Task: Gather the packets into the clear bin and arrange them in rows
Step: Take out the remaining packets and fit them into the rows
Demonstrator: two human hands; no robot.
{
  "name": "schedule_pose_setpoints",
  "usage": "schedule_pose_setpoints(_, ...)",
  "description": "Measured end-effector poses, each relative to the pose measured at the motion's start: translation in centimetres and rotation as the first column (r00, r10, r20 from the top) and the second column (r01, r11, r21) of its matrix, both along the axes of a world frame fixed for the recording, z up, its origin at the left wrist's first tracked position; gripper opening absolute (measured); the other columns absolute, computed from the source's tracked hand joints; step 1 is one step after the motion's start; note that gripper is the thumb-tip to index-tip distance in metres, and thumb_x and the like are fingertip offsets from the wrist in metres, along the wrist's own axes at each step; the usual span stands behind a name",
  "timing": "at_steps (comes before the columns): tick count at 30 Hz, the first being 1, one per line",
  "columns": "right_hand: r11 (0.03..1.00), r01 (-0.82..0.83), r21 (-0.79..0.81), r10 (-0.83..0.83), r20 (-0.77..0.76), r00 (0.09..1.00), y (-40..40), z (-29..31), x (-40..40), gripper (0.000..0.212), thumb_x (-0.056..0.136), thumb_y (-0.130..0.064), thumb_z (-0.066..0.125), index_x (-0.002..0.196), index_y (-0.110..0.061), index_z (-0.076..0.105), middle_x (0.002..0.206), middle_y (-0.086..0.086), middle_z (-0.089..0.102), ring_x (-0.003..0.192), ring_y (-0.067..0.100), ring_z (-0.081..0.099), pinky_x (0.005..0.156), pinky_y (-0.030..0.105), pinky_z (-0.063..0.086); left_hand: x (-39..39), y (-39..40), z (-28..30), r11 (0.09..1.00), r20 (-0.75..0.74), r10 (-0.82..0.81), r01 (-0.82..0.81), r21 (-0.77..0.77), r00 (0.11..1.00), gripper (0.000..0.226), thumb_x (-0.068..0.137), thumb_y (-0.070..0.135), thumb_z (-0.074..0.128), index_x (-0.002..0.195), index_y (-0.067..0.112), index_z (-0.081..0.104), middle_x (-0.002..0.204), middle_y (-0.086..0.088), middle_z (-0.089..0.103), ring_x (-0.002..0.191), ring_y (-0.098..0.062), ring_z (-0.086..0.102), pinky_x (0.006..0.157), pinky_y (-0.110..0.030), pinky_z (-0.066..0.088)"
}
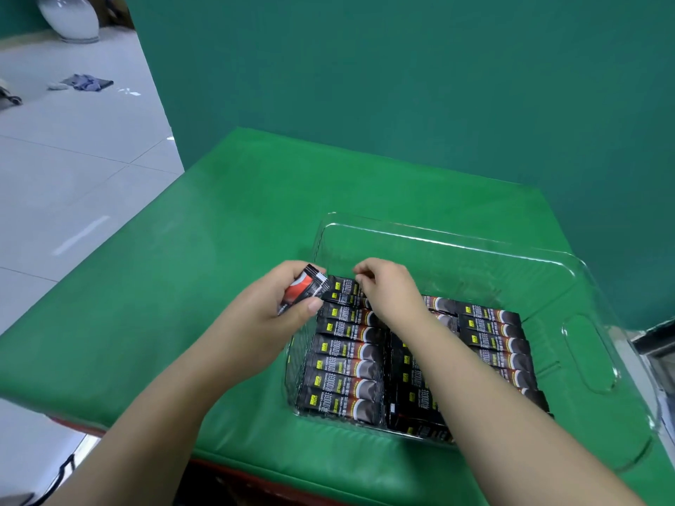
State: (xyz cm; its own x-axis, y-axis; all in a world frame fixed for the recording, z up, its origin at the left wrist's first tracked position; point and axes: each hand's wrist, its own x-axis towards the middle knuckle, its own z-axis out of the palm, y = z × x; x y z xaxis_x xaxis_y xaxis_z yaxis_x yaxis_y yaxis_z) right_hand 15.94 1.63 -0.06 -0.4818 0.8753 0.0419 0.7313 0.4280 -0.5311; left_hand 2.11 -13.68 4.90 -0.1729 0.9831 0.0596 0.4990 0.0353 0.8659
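A green padded worktop (219, 220) stands before a green backdrop (401, 67), with pale floor tiles off to the left. On the worktop sits the clear bin (584, 345), and inside it dark packets (343, 363) lie flat in neat rows, side by side across its bottom, filling the near part. The right hand (387, 286) reaches down into the bin at the far end of the left row, its fingers curled and pinching the end of the topmost packet there. The left hand (277, 297) hovers just beside the bin's left wall, fingers and thumb clamped round a red and black packet (305, 288), held tilted. Far off on the floor lie a crumpled blue cloth (87, 82) and a white vase (69, 18).
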Motion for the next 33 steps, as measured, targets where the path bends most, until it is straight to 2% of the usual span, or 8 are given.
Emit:
schedule_pose_setpoints(3,0.996,0.094,-0.008,-0.095,-0.051,0.994,0.0,-1.2,-0.3,0.017,0.093,-0.016,0.056,0.104,-0.013,0.068,0.104,0.004,0.070,0.098,0.024,0.062,0.089,0.035,0.049,0.0,0.0,-0.1,1.000,0.006,-0.006,0.006,0.008,1.000,0.020,0.094,0.016,0.055,0.107,0.032,0.053,0.064,0.029,0.053,0.052,0.004,0.044,0.053,-0.020,0.033)
schedule_pose_setpoints(6,0.994,0.094,0.047,-0.093,-0.028,0.995,-0.1,-2.0,-0.4,0.017,0.094,-0.020,0.056,0.104,-0.015,0.068,0.102,0.003,0.070,0.098,0.025,0.059,0.088,0.037,0.046,0.0,-0.1,-0.1,1.000,0.011,-0.011,0.011,0.014,1.000,0.022,0.094,0.016,0.055,0.107,0.033,0.053,0.064,0.030,0.053,0.052,0.006,0.045,0.052,-0.016,0.035)
schedule_pose_setpoints(11,0.959,-0.036,0.281,0.013,0.081,0.997,-0.2,-2.7,-0.2,0.018,0.093,-0.021,0.058,0.106,-0.014,0.068,0.104,0.002,0.069,0.099,0.027,0.053,0.080,0.034,0.035,0.0,-0.2,0.0,1.000,0.020,-0.012,0.012,0.028,1.000,0.021,0.094,0.015,0.054,0.106,0.033,0.053,0.067,0.029,0.054,0.053,0.005,0.045,0.051,-0.013,0.036)
schedule_pose_setpoints(15,0.896,-0.076,0.437,0.034,0.104,0.994,-0.4,-2.9,0.3,0.006,0.080,-0.012,0.071,0.086,-0.010,0.072,0.087,0.006,0.067,0.084,0.032,0.056,0.067,0.032,0.031,0.0,-0.2,-0.2,1.000,0.017,-0.005,0.005,0.025,1.000,0.020,0.094,0.018,0.054,0.107,0.033,0.053,0.067,0.027,0.053,0.053,0.002,0.043,0.053,-0.017,0.036)
schedule_pose_setpoints(18,0.941,-0.105,0.321,0.018,0.264,0.964,-0.2,-2.8,1.1,0.017,0.090,-0.024,0.061,0.100,-0.015,0.071,0.100,0.003,0.064,0.100,0.028,0.049,0.075,0.034,0.033,-0.1,-0.2,-0.4,0.999,0.027,-0.008,0.007,0.031,1.000,0.019,0.094,0.019,0.055,0.106,0.033,0.053,0.066,0.024,0.052,0.053,0.000,0.041,0.055,-0.025,0.036)
schedule_pose_setpoints(21,0.957,-0.104,0.270,0.007,0.339,0.941,0.1,-2.8,1.6,0.022,0.095,-0.029,0.054,0.108,-0.020,0.068,0.108,0.000,0.062,0.105,0.024,0.046,0.082,0.035,0.035,-0.3,-0.2,-0.5,0.999,0.029,-0.011,0.010,0.030,1.000,0.019,0.094,0.020,0.055,0.105,0.035,0.053,0.064,0.022,0.050,0.052,-0.001,0.039,0.056,-0.028,0.038)
schedule_pose_setpoints(27,0.956,-0.098,0.277,-0.005,0.350,0.937,0.4,-2.7,1.1,0.020,0.094,-0.022,0.054,0.107,-0.022,0.069,0.105,-0.001,0.063,0.101,0.022,0.046,0.080,0.034,0.036,-0.1,-0.2,-0.5,1.000,0.043,-0.008,0.007,0.030,0.999,0.020,0.094,0.016,0.055,0.103,0.034,0.053,0.064,0.023,0.051,0.051,0.000,0.039,0.054,-0.023,0.034)
schedule_pose_setpoints(33,0.958,-0.081,0.275,-0.010,0.314,0.949,0.4,-2.8,1.5,0.023,0.093,-0.017,0.054,0.109,-0.024,0.069,0.105,-0.002,0.064,0.101,0.022,0.047,0.077,0.033,0.031,-0.2,-0.2,-0.6,1.000,0.049,0.002,-0.003,0.013,0.999,0.018,0.094,0.019,0.055,0.103,0.035,0.053,0.061,0.020,0.048,0.050,-0.002,0.037,0.053,-0.026,0.035)
